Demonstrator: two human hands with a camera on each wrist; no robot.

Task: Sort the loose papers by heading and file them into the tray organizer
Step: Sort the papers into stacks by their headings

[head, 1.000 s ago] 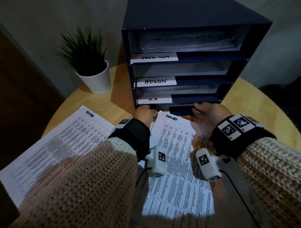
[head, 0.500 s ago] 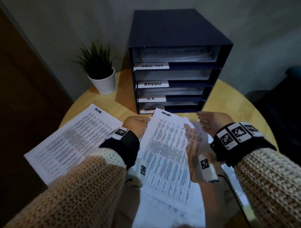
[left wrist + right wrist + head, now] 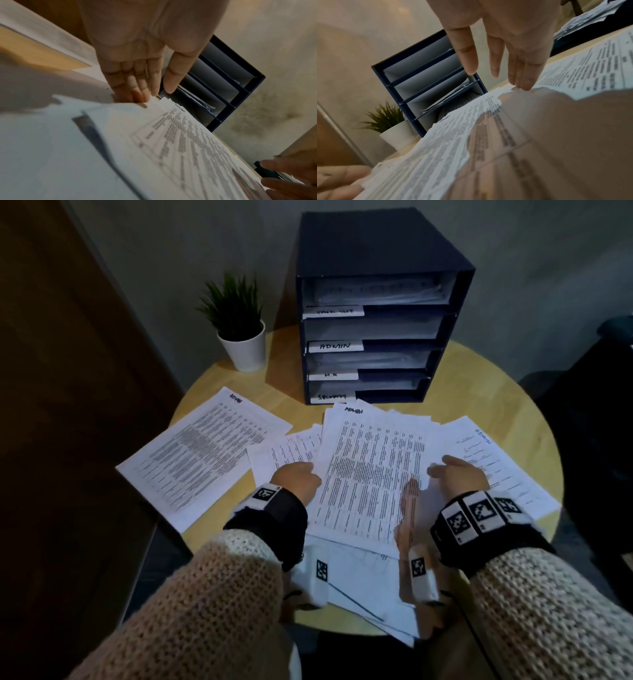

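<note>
Both hands back from organizer, flat-fingered on papers (image 3: 370, 474).

Both hands, left (image 3: 297, 478) & right (image 3: 457, 474), flank ADMIN sheet (image 3: 370, 474) before tray organizer (image 3: 376, 306).

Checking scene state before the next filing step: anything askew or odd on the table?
Yes. The central paper stack is fanned and skewed, its near sheets hanging over the table edge. An ADMIN sheet lies apart, angled, at left. No damage visible.
</note>
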